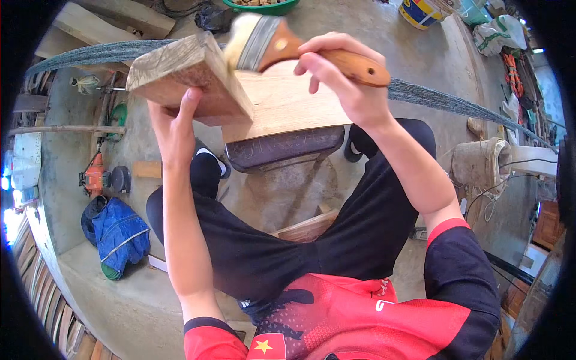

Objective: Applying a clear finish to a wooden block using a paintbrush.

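My left hand [174,123] grips a thick wooden block [201,90], thumb on its near face, fingers hidden behind or under it. The block is raised and tilted over the left part of a pale wooden board [288,105]. In my right hand [354,78] is the wooden handle of a wide paintbrush [288,48]. Its light bristles point left and are at the block's upper right side; whether they touch it I cannot tell. Beneath the board stands a dark plastic container [285,149] between my knees.
A grey-blue hammock-like cloth band [462,108] stretches across behind the board. Timber pieces [114,21] lie at the far left. A blue bag [123,231] and an orange power tool [96,174] are on the left. A bucket [480,162] stands right; a paint pail [423,13] is farther back.
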The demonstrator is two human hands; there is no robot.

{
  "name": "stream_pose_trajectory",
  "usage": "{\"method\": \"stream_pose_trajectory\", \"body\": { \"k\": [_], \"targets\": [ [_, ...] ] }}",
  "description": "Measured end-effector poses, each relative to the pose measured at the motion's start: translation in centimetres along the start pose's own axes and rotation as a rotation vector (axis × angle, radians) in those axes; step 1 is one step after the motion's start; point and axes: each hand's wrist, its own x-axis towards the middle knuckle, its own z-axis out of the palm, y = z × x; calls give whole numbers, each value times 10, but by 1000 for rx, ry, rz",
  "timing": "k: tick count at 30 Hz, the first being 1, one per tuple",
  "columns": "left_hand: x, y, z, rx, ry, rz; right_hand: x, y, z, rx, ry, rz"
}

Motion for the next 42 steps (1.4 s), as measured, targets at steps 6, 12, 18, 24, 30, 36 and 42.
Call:
{"method": "stream_pose_trajectory", "body": {
  "k": [6,12,18,24,30,36,42],
  "targets": [
    [9,5,12,-24,28,47,-1,-14,2,-561,95,-901],
    [-13,1,36,351,26,295,-10,-8,30,-534,-121,-946],
    [-3,10,42,55,74,167,11,-7,13,-639,-16,-1042],
    [7,14,25,-37,-4,52,20,-4,-14,-696,132,-803],
    [1,14,28,-58,-58,50,-1,-2,3,-353,128,-551],
    [-6,13,15,-35,-139,165,-5,-9,22,-435,-90,-675],
    [-2,5,11,-40,-154,125,-9,3,27,-606,-110,-685]
  ]
}}
